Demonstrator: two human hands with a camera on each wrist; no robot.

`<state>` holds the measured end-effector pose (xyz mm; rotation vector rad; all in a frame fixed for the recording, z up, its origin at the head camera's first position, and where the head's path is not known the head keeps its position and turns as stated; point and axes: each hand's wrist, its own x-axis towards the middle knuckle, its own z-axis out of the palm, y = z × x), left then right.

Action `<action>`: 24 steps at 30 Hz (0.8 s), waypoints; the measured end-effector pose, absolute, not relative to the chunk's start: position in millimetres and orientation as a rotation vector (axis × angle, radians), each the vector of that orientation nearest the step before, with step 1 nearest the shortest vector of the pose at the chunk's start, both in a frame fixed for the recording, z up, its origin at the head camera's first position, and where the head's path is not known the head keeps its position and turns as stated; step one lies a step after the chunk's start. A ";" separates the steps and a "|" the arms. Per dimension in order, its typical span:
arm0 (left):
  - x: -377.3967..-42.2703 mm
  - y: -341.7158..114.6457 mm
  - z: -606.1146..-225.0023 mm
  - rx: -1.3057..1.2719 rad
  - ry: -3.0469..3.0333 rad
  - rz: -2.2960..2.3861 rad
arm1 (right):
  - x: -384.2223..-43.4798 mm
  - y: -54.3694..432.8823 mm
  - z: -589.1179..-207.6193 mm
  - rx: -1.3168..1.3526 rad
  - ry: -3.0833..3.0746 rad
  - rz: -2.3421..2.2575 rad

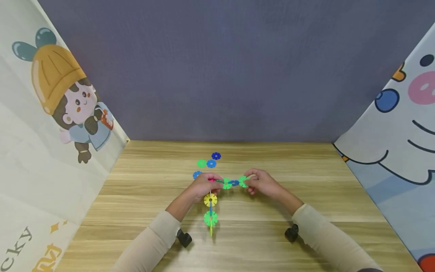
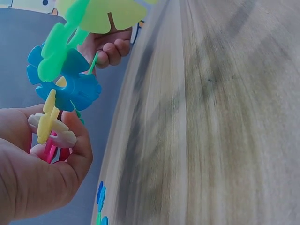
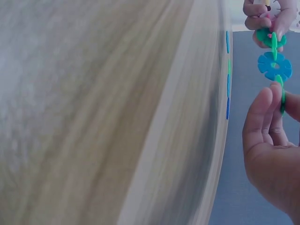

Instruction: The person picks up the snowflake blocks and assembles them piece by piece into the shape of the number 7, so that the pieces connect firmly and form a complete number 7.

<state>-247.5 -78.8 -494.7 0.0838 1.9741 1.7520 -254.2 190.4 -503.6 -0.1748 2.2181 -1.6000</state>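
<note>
Slotted plastic interlocking discs are joined in a chain that bends at my left hand [image 1: 203,185]. Its fingers pinch the chain by a pink disc [image 2: 50,149], partly hidden by the fingers, with a white disc [image 2: 63,138] beside it. From there one arm hangs toward me: a yellow disc [image 1: 206,200], a blue disc [image 2: 82,89], a green disc [image 1: 206,218] and a yellowish disc [image 1: 211,230]. The other arm runs right through a green disc [image 1: 225,185] and a blue disc [image 3: 263,65]. At its end my right hand [image 1: 265,184] pinches a green disc [image 1: 242,182].
Beyond my left hand, several loose discs lie flat on the wooden table [image 1: 289,162]: a dark blue disc [image 1: 213,156], a green disc [image 1: 199,164], and blue discs [image 1: 209,164]. A grey panel [image 1: 231,75] stands behind, with printed cloths at both sides.
</note>
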 end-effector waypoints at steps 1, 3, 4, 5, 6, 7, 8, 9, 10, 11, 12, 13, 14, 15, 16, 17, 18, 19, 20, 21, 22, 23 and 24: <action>-247.6 -78.8 -495.1 0.087 1.975 1.750 | -253.9 189.7 -503.6 -0.178 2.214 -1.601; -247.9 -78.7 -495.6 0.091 1.976 1.751 | -253.4 188.5 -504.4 -0.190 2.198 -1.609; -247.8 -78.7 -495.7 0.095 1.979 1.751 | -253.1 187.9 -504.8 -0.198 2.187 -1.616; -247.9 -78.6 -495.7 0.097 1.981 1.752 | -252.9 187.4 -505.5 -0.208 2.174 -1.625; -247.8 -78.6 -495.5 0.100 1.985 1.752 | -252.6 186.7 -506.1 -0.210 2.158 -1.638; -247.5 -78.8 -495.0 0.101 1.989 1.752 | -252.4 186.2 -506.8 -0.220 2.142 -1.652; -247.2 -78.9 -494.6 0.099 1.990 1.752 | -252.0 185.5 -507.4 -0.223 2.124 -1.667; -246.6 -79.1 -494.2 0.093 1.992 1.752 | -251.4 185.0 -507.9 -0.233 2.111 -1.677; -245.8 -79.4 -493.9 0.089 1.997 1.750 | -250.8 184.2 -508.5 -0.235 2.094 -1.689; -244.9 -79.6 -493.9 0.081 2.000 1.751 | -250.4 183.4 -509.2 -0.239 2.079 -1.701; -243.9 -79.7 -494.0 0.075 2.002 1.753 | -249.8 182.3 -509.5 -0.238 2.067 -1.710; -242.9 -79.4 -494.5 0.072 2.006 1.757 | -249.2 181.3 -509.8 -0.236 2.062 -1.718; -242.1 -79.0 -494.9 0.064 2.004 1.764 | -248.9 180.3 -510.4 -0.234 2.057 -1.728; -241.5 -78.3 -495.6 0.057 2.004 1.773 | -248.8 179.3 -511.1 -0.231 2.055 -1.740; -241.1 -77.7 -496.1 0.048 2.004 1.780 | -248.7 178.2 -511.4 -0.224 2.055 -1.751; -240.9 -77.0 -496.8 0.040 2.003 1.787 | -248.3 177.1 -511.2 -0.217 2.062 -1.758; -240.8 -76.2 -497.2 0.034 2.006 1.792 | -248.1 175.9 -511.2 -0.209 2.068 -1.764; -241.1 -75.6 -497.7 0.028 2.008 1.793 | -248.1 175.0 -511.4 -0.207 2.068 -1.772; -241.5 -75.3 -497.7 0.019 2.009 1.794 | -248.2 174.0 -511.6 -0.204 2.066 -1.780; -242.0 -75.3 -498.1 0.015 2.016 1.792 | -247.9 172.6 -511.3 -0.200 2.067 -1.783; -242.5 -75.6 -498.5 0.012 2.023 1.788 | -247.7 171.2 -511.6 -0.195 2.066 -1.786; -243.0 -76.3 -499.0 0.011 2.028 1.785 | -247.3 169.7 -512.1 -0.192 2.060 -1.790; -243.2 -77.1 -499.2 0.011 2.030 1.780 | -246.9 168.1 -513.0 -0.187 2.051 -1.795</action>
